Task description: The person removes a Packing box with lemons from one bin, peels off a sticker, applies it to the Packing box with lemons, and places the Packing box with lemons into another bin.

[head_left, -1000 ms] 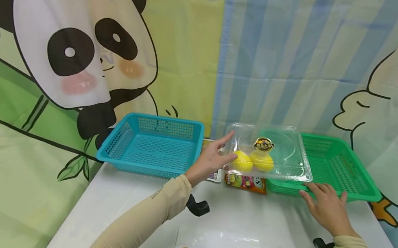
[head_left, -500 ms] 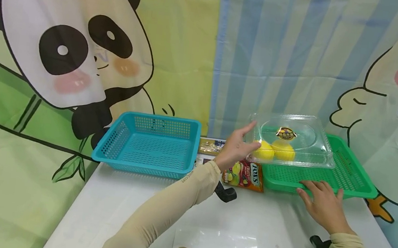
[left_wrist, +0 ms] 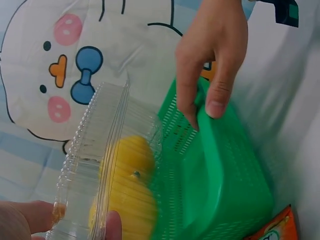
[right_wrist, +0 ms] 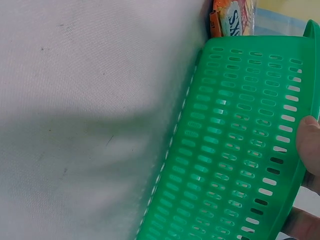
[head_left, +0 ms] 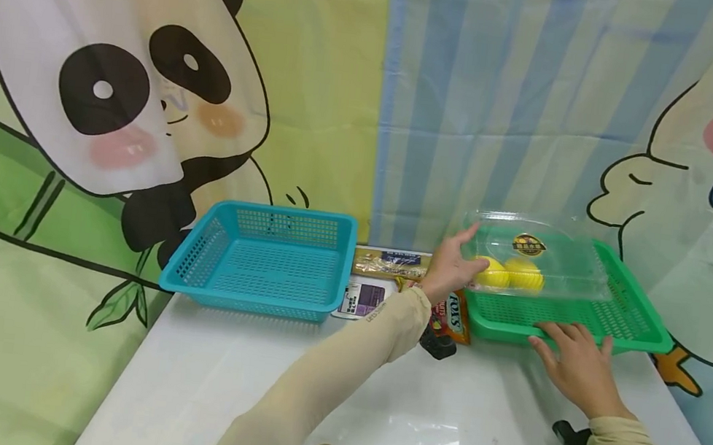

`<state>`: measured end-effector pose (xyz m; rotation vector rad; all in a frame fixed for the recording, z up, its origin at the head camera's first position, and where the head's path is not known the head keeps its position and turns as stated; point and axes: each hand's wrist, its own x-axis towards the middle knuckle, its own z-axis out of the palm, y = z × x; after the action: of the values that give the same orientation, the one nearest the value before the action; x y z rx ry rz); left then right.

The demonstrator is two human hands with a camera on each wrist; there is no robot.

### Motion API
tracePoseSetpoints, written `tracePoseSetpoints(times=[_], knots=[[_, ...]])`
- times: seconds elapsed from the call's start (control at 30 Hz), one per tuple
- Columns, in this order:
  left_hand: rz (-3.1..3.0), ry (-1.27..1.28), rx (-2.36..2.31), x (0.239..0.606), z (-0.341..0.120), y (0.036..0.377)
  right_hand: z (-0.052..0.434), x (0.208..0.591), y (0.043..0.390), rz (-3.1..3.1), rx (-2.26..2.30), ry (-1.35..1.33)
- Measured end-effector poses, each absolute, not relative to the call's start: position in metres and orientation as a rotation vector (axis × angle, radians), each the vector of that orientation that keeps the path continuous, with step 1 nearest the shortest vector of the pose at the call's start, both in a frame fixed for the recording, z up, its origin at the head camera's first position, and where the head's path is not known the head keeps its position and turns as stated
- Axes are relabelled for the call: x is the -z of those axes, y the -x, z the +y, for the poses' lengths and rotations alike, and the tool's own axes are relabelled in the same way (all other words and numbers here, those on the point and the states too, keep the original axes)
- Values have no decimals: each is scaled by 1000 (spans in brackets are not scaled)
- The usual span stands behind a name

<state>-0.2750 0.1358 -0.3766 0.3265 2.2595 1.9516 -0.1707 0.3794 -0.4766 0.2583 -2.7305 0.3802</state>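
My left hand (head_left: pixel 454 263) grips the left end of a clear plastic fruit box (head_left: pixel 572 265) and holds it over the green basket (head_left: pixel 502 333). Two yellow lemons (left_wrist: pixel 127 200) lie inside the box, which stands steeply on edge in the left wrist view. A dark round label (head_left: pixel 528 244) marks its top. My right hand (head_left: pixel 584 369) holds the basket's front rim, fingers hooked inside and thumb (right_wrist: pixel 310 142) against the outer wall. The box hides part of the basket's inside in the head view.
A blue basket (head_left: pixel 254 305) stands at the left. Between the baskets lie an orange FOX'S candy bag (head_left: pixel 458 318), a white labelled packet (head_left: pixel 362 299) and a gold-coloured packet (head_left: pixel 385 262). Near the front is a glossy clear plastic piece (head_left: pixel 398 440) with a similar label. A printed curtain (head_left: pixel 317 100) hangs behind.
My left hand has carried the fruit box rightward from beside the candy bag to above the green basket, lowering slightly at the end. My right hand stays on the basket's rim.
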Motion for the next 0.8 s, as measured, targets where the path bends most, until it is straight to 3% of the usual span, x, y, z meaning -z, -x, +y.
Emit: tracePoseSetpoints(times=[0.8], knots=[[2289,-252,-1842,411,195,288,377,475,172,-2744,-379,-223]])
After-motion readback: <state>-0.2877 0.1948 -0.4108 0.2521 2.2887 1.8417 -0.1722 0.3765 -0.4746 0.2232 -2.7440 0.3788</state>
